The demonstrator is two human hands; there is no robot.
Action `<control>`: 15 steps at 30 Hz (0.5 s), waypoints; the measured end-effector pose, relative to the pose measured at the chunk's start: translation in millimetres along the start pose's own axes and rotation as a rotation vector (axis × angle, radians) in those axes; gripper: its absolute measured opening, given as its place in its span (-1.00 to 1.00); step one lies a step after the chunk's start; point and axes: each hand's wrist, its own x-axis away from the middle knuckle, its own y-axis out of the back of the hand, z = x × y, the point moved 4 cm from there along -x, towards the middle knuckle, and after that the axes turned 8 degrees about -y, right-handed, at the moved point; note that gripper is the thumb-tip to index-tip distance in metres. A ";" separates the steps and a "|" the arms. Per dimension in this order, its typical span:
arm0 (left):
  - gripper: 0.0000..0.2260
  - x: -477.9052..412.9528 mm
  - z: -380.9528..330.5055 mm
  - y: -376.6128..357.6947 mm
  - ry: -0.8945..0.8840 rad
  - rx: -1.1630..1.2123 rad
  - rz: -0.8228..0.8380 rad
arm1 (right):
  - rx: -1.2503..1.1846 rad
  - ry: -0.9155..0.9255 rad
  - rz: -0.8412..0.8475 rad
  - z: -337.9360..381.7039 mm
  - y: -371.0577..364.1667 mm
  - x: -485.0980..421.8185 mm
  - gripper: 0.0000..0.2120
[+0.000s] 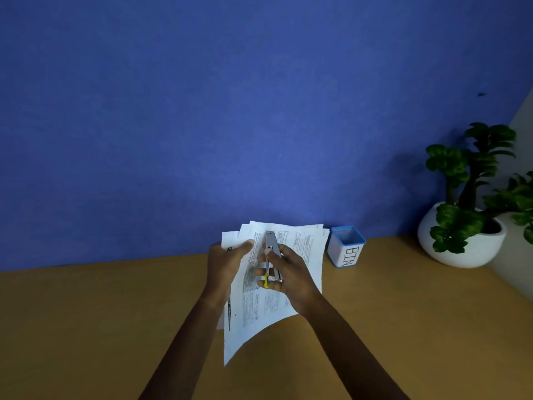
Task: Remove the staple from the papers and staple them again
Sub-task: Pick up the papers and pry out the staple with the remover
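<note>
A sheaf of printed white papers (pixel 305 249) is lifted off the wooden desk, its sheets fanned out at the top. My left hand (pixel 227 264) grips the papers' left edge, thumb on top. My right hand (pixel 288 272) is closed around a silver stapler (pixel 272 246) with a yellow part at its near end, held upright over the middle of the top sheet. The stapler's tip points away from me. The staple itself is too small to make out.
A small white cup with a blue rim, marked BIN (pixel 346 246), stands on the wooden desk (pixel 101 313) just right of the papers. A potted plant in a round white pot (pixel 461 243) stands at the far right. A blue wall rises behind.
</note>
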 end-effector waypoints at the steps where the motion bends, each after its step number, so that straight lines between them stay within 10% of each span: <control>1: -0.94 1.0 -0.8 -0.2 0.008 -0.003 0.028 | 0.041 0.031 -0.036 1.8 -2.1 -0.1 -0.95; 7: -0.66 2.4 -4.2 -6.6 0.210 0.125 0.358 | 0.400 0.211 -0.250 9.7 -5.2 6.1 -0.78; 15: -0.79 -4.8 -15.2 -10.6 -0.070 -0.168 0.187 | 0.457 0.271 -0.218 11.4 -16.4 9.9 -0.82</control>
